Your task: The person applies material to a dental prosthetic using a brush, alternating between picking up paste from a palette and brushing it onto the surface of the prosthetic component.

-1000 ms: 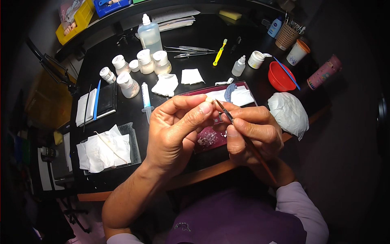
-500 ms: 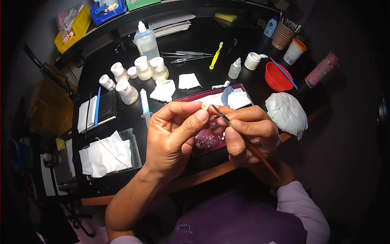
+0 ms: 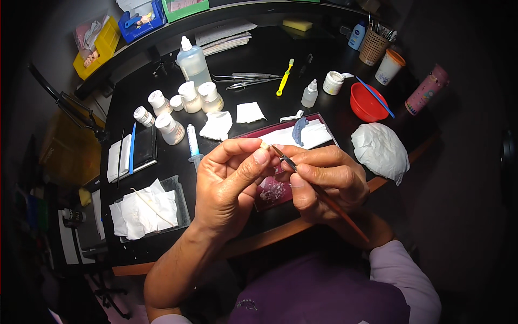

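Note:
Between the thumb and forefinger of my left hand is a small pale, tooth-like piece, mostly covered by the fingertips. My right hand is closed round a fine brush with a reddish-brown handle and a dark metal collar. The brush's pointed tip is at the pale piece; whether it touches cannot be made out. Below both hands lies a dark red tray with white tissue, a blue-grey curved piece and whitish crumbs on it.
White-capped jars, a syringe and a clear bottle stand or lie left of the tray. A tissue-covered slab is nearer me. To the right are a red bowl, a crumpled white bundle and a pink bottle.
Both hands have shifted slightly left together with the pale piece and the brush. The view has tilted a little. Both grips stay the same.

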Demonstrator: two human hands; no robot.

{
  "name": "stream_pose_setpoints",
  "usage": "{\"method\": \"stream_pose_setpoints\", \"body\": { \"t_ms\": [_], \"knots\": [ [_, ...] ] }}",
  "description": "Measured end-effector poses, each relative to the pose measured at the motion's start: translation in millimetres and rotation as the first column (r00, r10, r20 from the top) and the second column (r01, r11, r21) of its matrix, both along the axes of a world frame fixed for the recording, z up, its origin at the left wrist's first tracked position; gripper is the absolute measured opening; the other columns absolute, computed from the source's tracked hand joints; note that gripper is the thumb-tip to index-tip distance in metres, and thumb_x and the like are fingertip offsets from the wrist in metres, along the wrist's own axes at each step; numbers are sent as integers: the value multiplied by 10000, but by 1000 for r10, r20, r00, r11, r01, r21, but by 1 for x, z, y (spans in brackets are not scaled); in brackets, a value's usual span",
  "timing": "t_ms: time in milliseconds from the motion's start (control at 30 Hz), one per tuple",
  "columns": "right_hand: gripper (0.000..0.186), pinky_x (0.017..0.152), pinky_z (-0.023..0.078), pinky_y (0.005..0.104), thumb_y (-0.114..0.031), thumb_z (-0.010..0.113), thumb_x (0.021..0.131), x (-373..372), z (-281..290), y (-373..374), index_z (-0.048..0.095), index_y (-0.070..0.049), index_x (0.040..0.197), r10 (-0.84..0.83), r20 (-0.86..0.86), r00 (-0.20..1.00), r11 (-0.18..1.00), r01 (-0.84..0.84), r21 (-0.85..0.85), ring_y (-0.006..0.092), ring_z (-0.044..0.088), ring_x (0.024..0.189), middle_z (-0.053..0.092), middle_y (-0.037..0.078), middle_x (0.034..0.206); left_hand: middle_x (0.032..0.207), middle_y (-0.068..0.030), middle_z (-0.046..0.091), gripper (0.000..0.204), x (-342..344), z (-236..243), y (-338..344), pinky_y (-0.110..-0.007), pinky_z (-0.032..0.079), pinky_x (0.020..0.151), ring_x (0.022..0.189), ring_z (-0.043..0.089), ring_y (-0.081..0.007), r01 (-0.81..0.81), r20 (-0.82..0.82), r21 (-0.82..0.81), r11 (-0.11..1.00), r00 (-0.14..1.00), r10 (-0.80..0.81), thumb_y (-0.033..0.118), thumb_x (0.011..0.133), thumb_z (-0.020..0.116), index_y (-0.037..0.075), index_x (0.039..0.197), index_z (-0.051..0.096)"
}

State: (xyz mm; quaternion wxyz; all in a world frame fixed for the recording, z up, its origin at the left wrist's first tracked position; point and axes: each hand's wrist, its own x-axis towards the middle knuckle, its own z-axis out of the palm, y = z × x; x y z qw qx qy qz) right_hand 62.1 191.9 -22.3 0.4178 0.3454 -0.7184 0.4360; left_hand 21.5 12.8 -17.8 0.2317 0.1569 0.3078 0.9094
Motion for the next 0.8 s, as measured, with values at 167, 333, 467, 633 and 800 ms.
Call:
{"method": "stream_pose_setpoints", "body": {
  "t_ms": [167, 333, 467, 633, 800],
  "knots": [
    [191, 722, 646, 315, 63, 711, 870, -5, -4, -5, 651, 1, 1041, -22, -65, 998, 992, 14, -124, 296, 757, 936, 702, 165, 941, 1050, -169, 725, 171, 0, 1, 1, -361, 590, 907, 970, 721, -216, -11, 11, -21, 1000, 1000, 11, 2, 956, 681, -4, 1124, 650],
    [189, 736, 648, 318, 63, 719, 871, -4, -3, -7, 656, 3, 1039, -22, -48, 999, 993, 17, -113, 297, 755, 947, 702, 167, 946, 1052, -172, 724, 156, 0, 0, -1, -360, 591, 905, 966, 721, -216, -15, 25, -25, 1000, 1000, 15, 2, 957, 680, -5, 1111, 655],
    [198, 745, 647, 321, 61, 729, 865, -4, -3, -5, 659, 2, 1041, -6, -44, 999, 994, 1, -110, 299, 754, 951, 704, 171, 953, 1051, -174, 723, 153, 0, 0, 1, -362, 591, 905, 962, 721, -219, -11, 21, 8, 1000, 1000, 11, 0, 957, 678, -4, 1108, 656],
    [196, 747, 648, 326, 54, 731, 867, -5, -4, -5, 659, 2, 1041, -8, -53, 999, 994, 2, -113, 300, 754, 952, 705, 173, 955, 1058, -176, 720, 159, 0, -1, 0, -364, 589, 910, 965, 720, -221, -13, 12, 23, 1000, 1000, 13, -9, 954, 677, -7, 1111, 651],
    [197, 748, 650, 338, 57, 721, 870, -3, -4, -4, 649, 0, 1045, -18, -60, 998, 992, 10, -125, 308, 755, 943, 699, 173, 952, 1065, -175, 719, 164, 0, 0, 1, -355, 583, 923, 973, 719, -218, 6, 4, 23, 1000, 1000, -6, -17, 955, 671, -10, 1118, 649]
  ]
}}
